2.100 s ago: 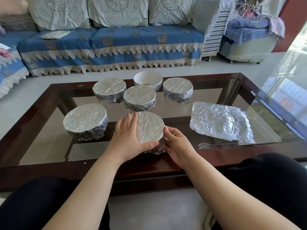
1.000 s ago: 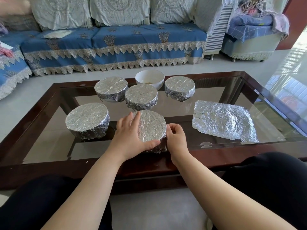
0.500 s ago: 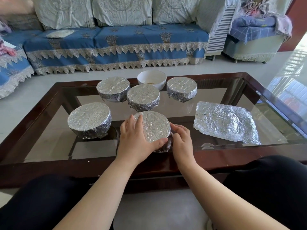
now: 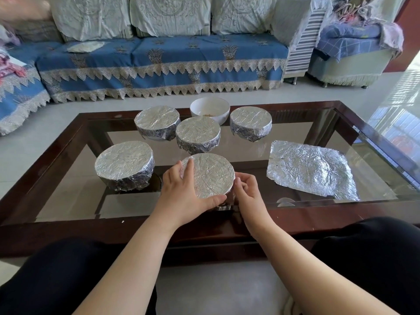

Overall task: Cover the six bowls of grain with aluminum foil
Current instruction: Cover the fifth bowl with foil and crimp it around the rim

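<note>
The nearest foil-covered bowl (image 4: 211, 176) stands at the front middle of the glass table (image 4: 363, 201). My left hand (image 4: 181, 192) holds it, fingers laid along its left rim and thumb hooked round its near edge. My right hand (image 4: 246, 189) pinches the foil at the bowl's right side with curled fingers. Several other foil-covered bowls stand behind: one at the left (image 4: 124, 165), one at the back left (image 4: 156, 122), one in the middle (image 4: 198, 134), one at the back right (image 4: 251, 123). A white bowl (image 4: 210, 108) with some grain stands uncovered at the back. A loose foil sheet (image 4: 309, 169) lies flat at the right.
The table has a dark wooden frame (image 4: 68, 230) close to my knees. A blue sofa (image 4: 159, 62) with lace trim runs behind it, and a covered armchair (image 4: 350, 53) stands at the back right.
My right hand has shifted along the bowl's right side, its fingers curling in to pinch the foil. My left hand has stayed on the bowl. The view has moved a little closer.
</note>
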`<control>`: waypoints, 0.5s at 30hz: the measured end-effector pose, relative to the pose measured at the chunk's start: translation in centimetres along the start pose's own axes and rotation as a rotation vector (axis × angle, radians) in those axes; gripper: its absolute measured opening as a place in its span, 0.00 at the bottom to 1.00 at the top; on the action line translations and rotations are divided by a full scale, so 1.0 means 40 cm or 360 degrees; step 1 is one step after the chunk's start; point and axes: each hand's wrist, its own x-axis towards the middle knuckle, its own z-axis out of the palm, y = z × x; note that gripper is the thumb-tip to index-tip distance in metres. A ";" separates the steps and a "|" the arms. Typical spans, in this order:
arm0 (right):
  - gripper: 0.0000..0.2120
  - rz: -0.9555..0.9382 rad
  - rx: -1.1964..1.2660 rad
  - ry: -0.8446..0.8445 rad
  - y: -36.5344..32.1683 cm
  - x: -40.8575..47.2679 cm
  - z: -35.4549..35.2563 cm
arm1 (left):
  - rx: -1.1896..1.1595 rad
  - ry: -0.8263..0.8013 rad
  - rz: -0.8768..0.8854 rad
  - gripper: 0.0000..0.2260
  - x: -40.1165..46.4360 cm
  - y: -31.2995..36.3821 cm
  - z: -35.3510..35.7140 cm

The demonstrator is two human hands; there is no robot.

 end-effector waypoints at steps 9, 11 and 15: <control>0.16 0.0246 0.0330 -0.0133 -0.004 0.033 -0.022 | -0.0075 0.0053 0.0005 0.57 0.009 -0.012 0.009; 0.14 0.0289 0.0429 -0.0112 0.001 0.035 -0.021 | -0.0065 0.0063 0.0008 0.57 0.009 -0.011 0.011; 0.10 0.0308 0.0417 -0.0074 -0.003 0.033 -0.012 | -0.0057 0.0074 0.0000 0.57 0.008 -0.012 0.011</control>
